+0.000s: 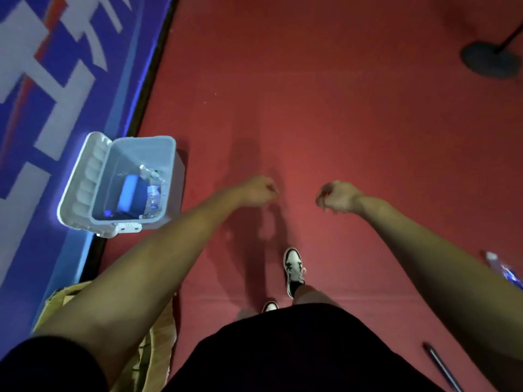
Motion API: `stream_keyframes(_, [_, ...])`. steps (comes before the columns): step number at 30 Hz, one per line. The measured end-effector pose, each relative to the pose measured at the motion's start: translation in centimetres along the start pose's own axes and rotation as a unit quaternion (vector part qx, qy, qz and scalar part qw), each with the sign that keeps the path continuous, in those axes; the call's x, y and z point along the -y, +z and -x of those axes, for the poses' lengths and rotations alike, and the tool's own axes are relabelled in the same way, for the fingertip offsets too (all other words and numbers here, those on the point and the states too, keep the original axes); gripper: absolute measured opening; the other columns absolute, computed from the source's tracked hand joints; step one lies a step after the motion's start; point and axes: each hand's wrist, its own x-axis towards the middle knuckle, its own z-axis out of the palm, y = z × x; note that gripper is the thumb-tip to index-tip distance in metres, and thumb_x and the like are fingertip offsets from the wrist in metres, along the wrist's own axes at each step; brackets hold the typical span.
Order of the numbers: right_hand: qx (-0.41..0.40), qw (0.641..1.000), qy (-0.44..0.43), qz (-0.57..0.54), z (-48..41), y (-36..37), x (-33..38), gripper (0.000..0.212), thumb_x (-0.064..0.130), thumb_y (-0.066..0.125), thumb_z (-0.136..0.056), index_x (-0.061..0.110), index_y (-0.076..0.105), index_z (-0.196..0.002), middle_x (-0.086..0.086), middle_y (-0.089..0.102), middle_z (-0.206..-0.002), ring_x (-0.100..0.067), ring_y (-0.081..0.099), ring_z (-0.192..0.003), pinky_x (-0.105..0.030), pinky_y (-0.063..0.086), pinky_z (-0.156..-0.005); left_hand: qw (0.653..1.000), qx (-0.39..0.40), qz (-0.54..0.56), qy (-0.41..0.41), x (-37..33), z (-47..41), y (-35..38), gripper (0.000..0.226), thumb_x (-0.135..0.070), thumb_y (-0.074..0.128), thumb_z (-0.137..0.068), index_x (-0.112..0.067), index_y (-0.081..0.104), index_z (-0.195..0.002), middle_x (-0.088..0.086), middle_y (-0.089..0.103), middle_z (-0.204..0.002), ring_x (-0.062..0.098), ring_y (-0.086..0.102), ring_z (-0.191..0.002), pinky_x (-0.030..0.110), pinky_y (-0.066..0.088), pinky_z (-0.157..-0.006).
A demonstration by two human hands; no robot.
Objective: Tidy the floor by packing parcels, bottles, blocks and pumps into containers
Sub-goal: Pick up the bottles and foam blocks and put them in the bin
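Left hand (259, 190), right hand (338, 197): fingers loosely curled, empty; open bin (167, 145) holds bottles (152, 174), perhaps a block (128, 193).

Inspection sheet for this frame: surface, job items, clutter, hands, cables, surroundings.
Surface: red carpet.
Job's things: open bin at the edge of the mat, holding clear bottles and a blue item; one bottle, blurred, on the carpet, far right.
Clutter: tan bag lower left; dark rod lower right.
Hands: left hand and right hand loosely curled, holding nothing.
Cables: nothing seen.
Surroundings: blue mat left; round stand base upper right.
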Motion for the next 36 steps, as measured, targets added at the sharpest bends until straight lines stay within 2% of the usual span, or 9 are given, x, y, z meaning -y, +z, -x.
stream_keyframes(3, [-0.007,0.999,0.026,-0.029,3.6,1.7,-3.4,0.021,0.011,0.053,-0.087,0.005,0.069,-0.099,-0.005,0.064,-0.082,-0.012,0.052,-0.051,-0.008,0.034,-0.035,0.999,0.038,-0.017,0.035,-2.3,0.6,2.9,0.021,-0.001,0.051,-0.090,0.004,0.064,-0.106,0.014,0.061,-0.094,0.008,0.052,-0.078,0.006,0.034,-0.046])
stream_keyframes(5, [-0.014,0.998,0.048,-0.049,5.5,2.6,-5.7,0.023,0.009,0.052,-0.088,0.004,0.069,-0.102,-0.006,0.064,-0.083,-0.011,0.051,-0.051,-0.012,0.039,-0.043,0.995,0.067,-0.037,0.058,-3.8,0.6,4.7,0.017,0.001,0.050,-0.089,-0.002,0.063,-0.099,0.010,0.055,-0.080,-0.006,0.049,-0.057,0.014,0.035,-0.048])
stream_keyframes(10, [-0.042,0.989,0.101,-0.103,9.9,4.3,-11.5,0.023,0.009,0.053,-0.087,0.001,0.069,-0.102,-0.008,0.064,-0.081,-0.014,0.051,-0.052,-0.021,0.043,-0.053,0.986,0.122,-0.057,0.095,-8.4,0.8,9.3,0.003,-0.006,0.049,-0.086,-0.008,0.051,-0.084,0.012,0.042,-0.076,0.019,0.041,-0.071,0.022,0.031,-0.052])
stream_keyframes(15, [-0.059,0.978,0.132,-0.148,14.7,6.7,-18.0,0.020,0.009,0.053,-0.086,0.007,0.070,-0.096,-0.008,0.065,-0.078,-0.023,0.057,-0.063,-0.024,0.046,-0.055,0.986,0.119,-0.065,0.099,-13.5,1.3,15.1,0.011,-0.023,0.053,-0.070,-0.016,0.057,-0.078,0.010,0.053,-0.079,0.019,0.049,-0.074,0.028,0.045,-0.066])
stream_keyframes(21, [-0.087,0.967,0.164,-0.175,22.8,9.5,-27.6,0.013,0.010,0.054,-0.084,0.017,0.065,-0.086,-0.006,0.065,-0.076,-0.012,0.052,-0.053,-0.024,0.044,-0.057,0.977,0.160,-0.089,0.112,-21.1,3.4,23.4,0.029,-0.027,0.046,-0.060,-0.012,0.057,-0.082,0.012,0.051,-0.079,0.020,0.047,-0.074,0.025,0.039,-0.065])
stream_keyframes(24, [-0.102,0.959,0.181,-0.193,27.4,10.5,-32.9,0.016,0.010,0.053,-0.086,0.016,0.067,-0.091,-0.006,0.065,-0.081,-0.013,0.053,-0.059,-0.024,0.044,-0.063,0.977,0.159,-0.084,0.116,-24.9,4.1,28.3,0.005,-0.018,0.056,-0.078,-0.016,0.059,-0.081,0.010,0.056,-0.078,0.019,0.051,-0.076,0.026,0.043,-0.070])
stream_keyframes(27, [-0.129,0.945,0.208,-0.214,31.9,11.9,-38.4,0.012,0.011,0.053,-0.086,0.016,0.064,-0.088,-0.004,0.065,-0.079,-0.018,0.055,-0.070,-0.025,0.044,-0.066,0.974,0.165,-0.088,0.126,-29.1,4.1,33.3,0.022,-0.008,0.054,-0.086,-0.024,0.056,-0.072,0.008,0.060,-0.081,0.021,0.054,-0.078,0.027,0.046,-0.072])
stream_keyframes(31, [-0.149,0.919,0.262,-0.256,37.5,14.1,-45.1,0.011,0.012,0.053,-0.085,0.014,0.064,-0.086,0.004,0.060,-0.063,-0.008,0.051,-0.053,-0.022,0.043,-0.056,0.960,0.205,-0.106,0.157,-35.0,4.9,39.9,0.023,-0.009,0.053,-0.087,-0.025,0.055,-0.071,0.009,0.061,-0.086,0.021,0.055,-0.078,0.026,0.047,-0.069])
stream_keyframes(36, [-0.158,0.882,0.321,-0.308,42.3,16.2,-52.4,0.011,0.012,0.055,-0.086,0.012,0.066,-0.088,-0.001,0.064,-0.069,-0.010,0.052,-0.052,-0.023,0.047,-0.059,0.928,0.261,-0.165,0.209,-42.2,4.7,47.0,0.018,-0.011,0.052,-0.087,-0.024,0.057,-0.075,-0.004,0.059,-0.074,0.019,0.055,-0.076,0.023,0.046,-0.064])
